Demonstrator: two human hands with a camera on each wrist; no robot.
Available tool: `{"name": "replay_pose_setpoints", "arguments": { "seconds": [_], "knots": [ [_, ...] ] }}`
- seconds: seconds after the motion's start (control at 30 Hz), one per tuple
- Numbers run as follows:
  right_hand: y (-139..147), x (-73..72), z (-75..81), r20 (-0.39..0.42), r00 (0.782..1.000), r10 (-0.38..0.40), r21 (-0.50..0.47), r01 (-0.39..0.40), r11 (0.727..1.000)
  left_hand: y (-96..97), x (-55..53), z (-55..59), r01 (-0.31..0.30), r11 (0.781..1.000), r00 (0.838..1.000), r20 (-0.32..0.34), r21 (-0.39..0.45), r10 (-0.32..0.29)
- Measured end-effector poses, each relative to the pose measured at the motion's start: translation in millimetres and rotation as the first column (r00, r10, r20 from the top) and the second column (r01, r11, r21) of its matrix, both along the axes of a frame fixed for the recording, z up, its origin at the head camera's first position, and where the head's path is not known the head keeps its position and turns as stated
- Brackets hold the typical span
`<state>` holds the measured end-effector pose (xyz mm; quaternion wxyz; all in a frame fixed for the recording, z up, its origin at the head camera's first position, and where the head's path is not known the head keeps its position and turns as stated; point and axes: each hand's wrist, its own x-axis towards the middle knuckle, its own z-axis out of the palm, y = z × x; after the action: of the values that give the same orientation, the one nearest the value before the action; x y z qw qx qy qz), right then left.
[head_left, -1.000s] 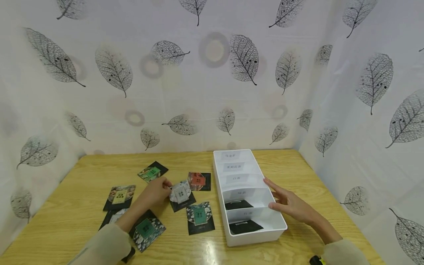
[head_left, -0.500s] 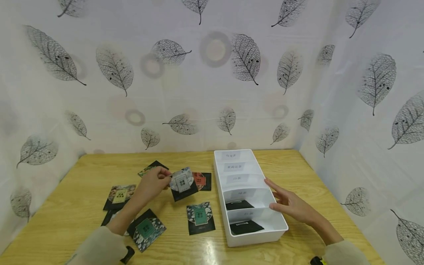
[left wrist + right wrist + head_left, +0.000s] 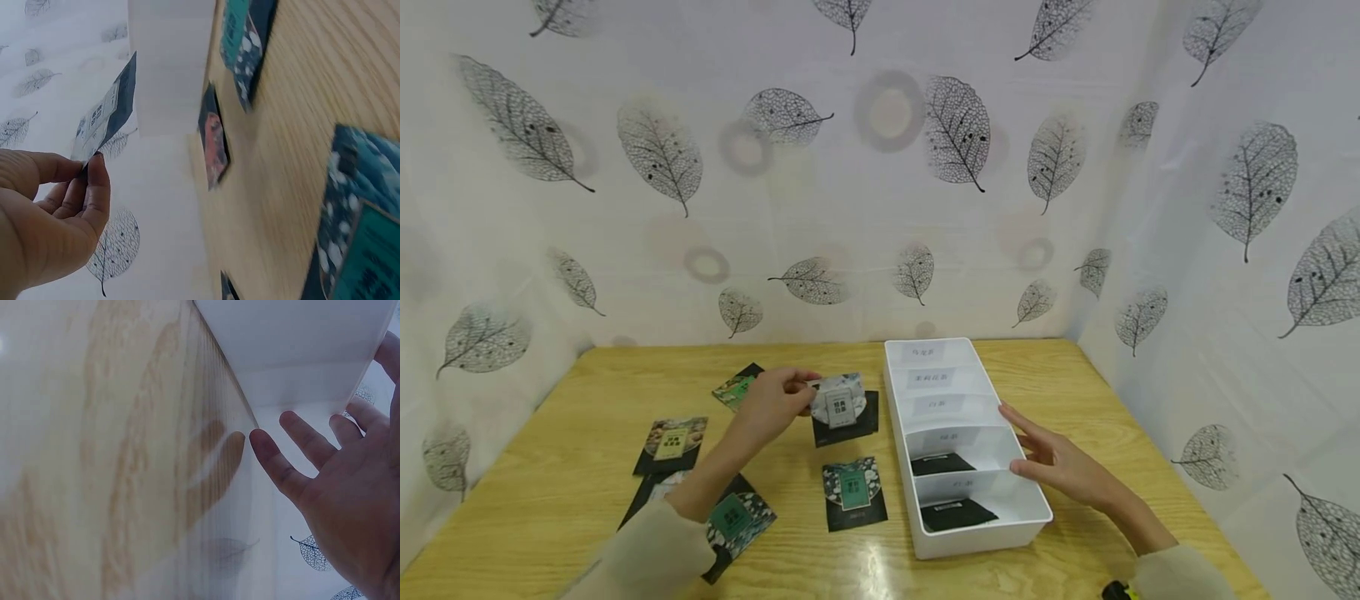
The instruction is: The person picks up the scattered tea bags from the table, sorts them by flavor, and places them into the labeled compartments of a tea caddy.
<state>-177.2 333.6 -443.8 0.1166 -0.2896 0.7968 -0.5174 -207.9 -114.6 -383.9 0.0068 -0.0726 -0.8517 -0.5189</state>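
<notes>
My left hand [image 3: 772, 406] pinches the corner of a grey-and-black tea sachet [image 3: 838, 404] between thumb and fingers. In the left wrist view this held sachet [image 3: 107, 115] is tilted, raised above the table. It overlaps a red-labelled sachet [image 3: 872, 407] in the head view, leaving only that one's dark edge showing. The white divided box [image 3: 981, 537] stands right of centre with labelled compartments; dark sachets [image 3: 957, 513] lie in the two nearest ones. My right hand [image 3: 1063, 471] has its fingers spread, fingertips at the box's right side; the right wrist view shows the fingers [image 3: 275, 462] extended along the wall.
A green-labelled sachet [image 3: 854, 493] lies left of the box. More sachets are on the left: a yellow-labelled one [image 3: 671, 446], a teal one [image 3: 737, 518] partly under my forearm, and one at the back [image 3: 737, 389]. A small black-and-yellow object [image 3: 1117, 590] sits by my right sleeve.
My left hand has lifted the grey-and-black sachet from the table and carried it to the right, over the red-labelled sachet. My right hand has stayed at the box.
</notes>
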Motion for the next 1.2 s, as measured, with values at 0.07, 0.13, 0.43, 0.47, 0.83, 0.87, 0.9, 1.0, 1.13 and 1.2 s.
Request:
{"name": "replay_pose_setpoints", "arguments": {
  "seconds": [0.07, 0.13, 0.43, 0.47, 0.83, 0.87, 0.9, 1.0, 1.13, 1.2],
  "knots": [
    [0.0, -0.1, 0.1, 0.0, 1.0, -0.003, 0.002, 0.003, 1.0, 8.5, -0.2, 3.0, -0.005, 1.0, 1.0, -0.019, 0.0, 0.005],
    [0.1, -0.1, 0.2, -0.003, 1.0, -0.008, 0.008, 0.008, 1.0, 18.6, 1.0, 7.5, -0.011, 1.0, 0.999, -0.039, 0.013, 0.012],
    [-0.8, 1.2, 3.0, -0.028, 0.999, -0.031, 0.05, 0.033, 0.998, 69.1, 7.0, 23.1, -0.005, 0.99, 0.987, -0.16, 0.141, 0.028],
    [-1.1, 1.5, 3.4, -0.029, 0.999, -0.034, 0.052, 0.035, 0.998, 74.4, 6.5, 23.1, -0.005, 0.989, 0.984, -0.175, 0.145, 0.03],
    [-2.4, 2.4, 4.2, -0.026, 0.998, -0.053, 0.061, 0.055, 0.997, 112.2, 5.9, 16.7, 0.04, 0.998, 0.918, -0.396, 0.049, -0.018],
    [-2.4, 2.3, 4.1, -0.028, 0.998, -0.054, 0.062, 0.056, 0.997, 114.4, 7.3, 16.0, 0.05, 0.998, 0.914, -0.404, 0.033, -0.032],
    [-2.5, 2.2, 4.1, -0.029, 0.998, -0.054, 0.061, 0.055, 0.997, 116.9, 8.2, 14.5, 0.057, 0.998, 0.91, -0.413, 0.015, -0.045],
    [-2.7, 2.0, 4.2, -0.033, 0.998, -0.055, 0.059, 0.057, 0.997, 123.6, 10.3, 7.9, 0.075, 0.995, 0.894, -0.437, -0.065, -0.096],
    [-2.9, 2.5, 4.8, -0.021, 0.998, -0.054, 0.06, 0.055, 0.997, 127.5, 14.1, -4.9, 0.111, 0.969, 0.873, -0.446, -0.219, -0.2],
    [-2.7, 2.9, 5.0, -0.017, 0.999, -0.052, 0.062, 0.053, 0.997, 127.1, 16.7, -10.9, 0.14, 0.947, 0.861, -0.437, -0.288, -0.26]
  ]
}}
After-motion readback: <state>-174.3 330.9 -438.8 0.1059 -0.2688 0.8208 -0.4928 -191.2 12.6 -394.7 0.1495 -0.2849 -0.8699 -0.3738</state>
